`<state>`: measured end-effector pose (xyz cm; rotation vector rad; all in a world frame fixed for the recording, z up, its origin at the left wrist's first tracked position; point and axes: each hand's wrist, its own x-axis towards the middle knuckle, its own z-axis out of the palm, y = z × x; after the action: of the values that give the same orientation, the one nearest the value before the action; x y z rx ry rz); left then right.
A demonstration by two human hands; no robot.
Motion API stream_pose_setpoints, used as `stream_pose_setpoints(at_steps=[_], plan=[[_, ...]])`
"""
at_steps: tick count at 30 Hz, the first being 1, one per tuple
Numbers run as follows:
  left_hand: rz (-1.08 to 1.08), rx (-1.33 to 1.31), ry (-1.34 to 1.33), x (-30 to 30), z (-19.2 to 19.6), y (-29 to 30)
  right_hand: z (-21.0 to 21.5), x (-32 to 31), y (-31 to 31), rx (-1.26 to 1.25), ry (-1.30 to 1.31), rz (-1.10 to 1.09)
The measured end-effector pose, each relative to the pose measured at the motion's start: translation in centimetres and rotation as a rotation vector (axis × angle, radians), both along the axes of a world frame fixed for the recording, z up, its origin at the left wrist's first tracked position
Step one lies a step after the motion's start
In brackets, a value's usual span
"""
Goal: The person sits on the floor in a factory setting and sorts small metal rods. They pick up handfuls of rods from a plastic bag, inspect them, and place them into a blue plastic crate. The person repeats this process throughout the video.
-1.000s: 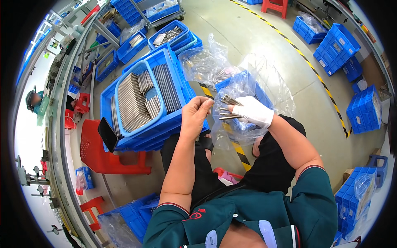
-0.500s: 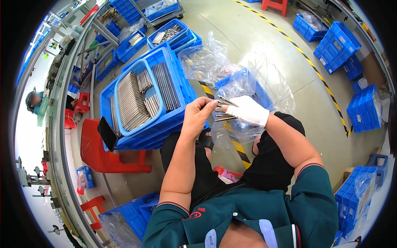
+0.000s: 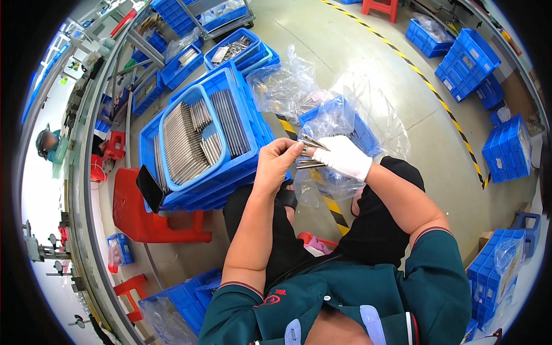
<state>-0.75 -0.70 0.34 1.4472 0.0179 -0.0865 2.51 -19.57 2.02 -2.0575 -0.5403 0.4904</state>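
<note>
My right hand [image 3: 345, 157], in a white glove, is closed around several slim metal rods [image 3: 314, 143] whose ends fan out toward the left. My bare left hand [image 3: 276, 160] pinches at the ends of these rods with thumb and forefinger; which rod it grips is partly hidden by the fingers. On my left, a light-blue tray [image 3: 167, 167] holds rows of similar metal rods [image 3: 183, 144]. It rests on a stack of blue crates [image 3: 260, 129], with longer dark rods [image 3: 230, 119] beside it. Below my right hand, a blue crate [image 3: 368, 138] lies partly under clear plastic.
A red stool [image 3: 135, 210] stands left of the stack, and a black phone-like slab [image 3: 150, 188] leans at its corner. Clear plastic bags [image 3: 284, 83] spread over the floor ahead. Blue crates [image 3: 468, 63] line the right side. Another person [image 3: 49, 141] is at far left.
My hands stay close together with small finger movements. The rods' fanned ends have shifted slightly, the upper ones lying closer together now. The trays and crates have not moved.
</note>
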Motion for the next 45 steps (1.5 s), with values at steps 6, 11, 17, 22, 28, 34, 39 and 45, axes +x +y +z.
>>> stream_pose_setpoints(at_steps=[6, 11, 17, 22, 28, 34, 39, 45], plan=[[0.024, 0.077, -0.032, 0.0, -0.2, 0.2, 0.0, 0.1, 0.0, 0.016, 0.032, -0.008], [0.197, 0.127, -0.085, 0.0, -0.1, 0.5, -0.3, 0.9, -0.5, -0.051, 0.068, 0.016], [0.086, 0.051, -0.038, 0.0, 0.1, 0.1, 0.1, 0.3, -0.2, -0.038, 0.093, 0.064], [0.016, 0.076, -0.008, 0.0, 0.3, 0.4, -0.5, 0.4, -0.3, -0.050, 0.020, 0.096], [-0.044, -0.052, 0.021, -0.2, 0.4, 0.4, -0.4, 0.1, -0.3, -0.041, 0.094, 0.089], [0.105, 0.133, -0.082, -0.3, -0.3, -0.2, -0.1, 0.5, -0.3, -0.038, 0.113, 0.105], [0.229, 0.096, -0.104, -0.2, 0.2, 0.3, -0.6, 0.7, -0.6, 0.004, 0.100, 0.117], [0.125, 0.057, -0.074, -0.3, -0.1, 0.0, -0.4, 0.2, -0.4, -0.046, 0.134, 0.156]])
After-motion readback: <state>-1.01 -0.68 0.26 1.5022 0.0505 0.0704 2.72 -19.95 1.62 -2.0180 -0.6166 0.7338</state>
